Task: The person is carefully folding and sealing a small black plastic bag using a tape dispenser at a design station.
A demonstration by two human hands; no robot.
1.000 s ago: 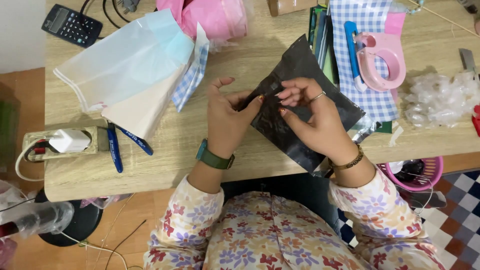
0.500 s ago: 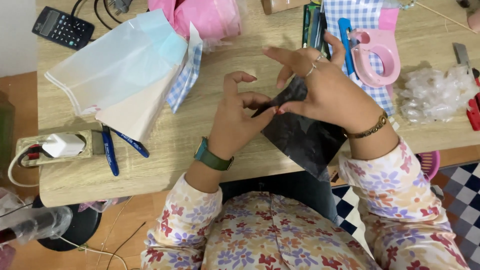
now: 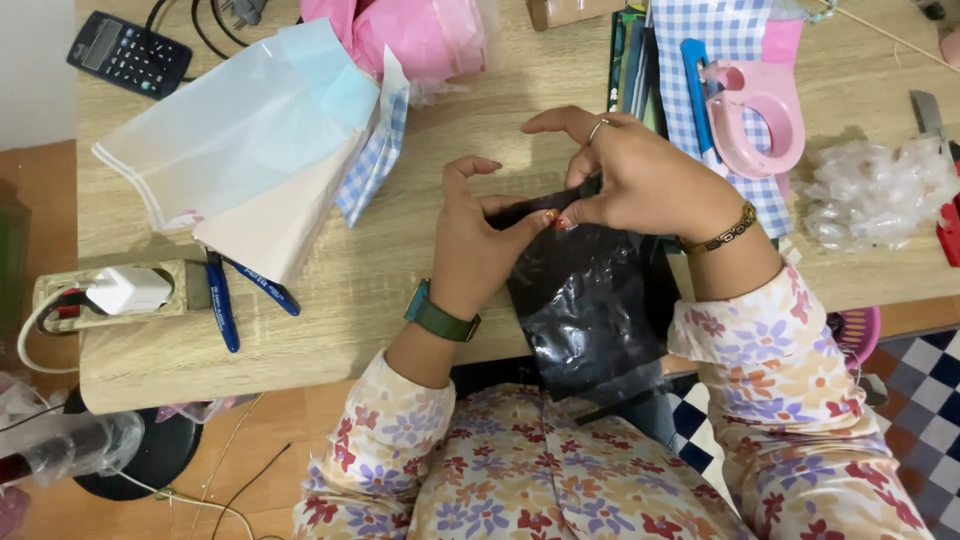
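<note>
Both hands pinch the top edge of a black plastic bag [image 3: 590, 300] hanging over the table [image 3: 400, 250] edge: left hand [image 3: 480, 245] at nine o'clock, right hand [image 3: 640, 180] at one; its contents seem hidden.

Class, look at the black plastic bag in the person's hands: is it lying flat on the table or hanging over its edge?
Hanging: both hands pinch the black plastic bag at its top, and it droops past the table edge.

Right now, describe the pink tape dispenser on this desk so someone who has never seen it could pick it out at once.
Start at the wooden desk and go to its far right part, beyond the right hand. There the pink tape dispenser lies on a blue-and-white checked cloth, beside a blue pen. It alone is a rounded pink loop with a large open hole; the crumpled clear plastic nearby is shapeless.
</note>
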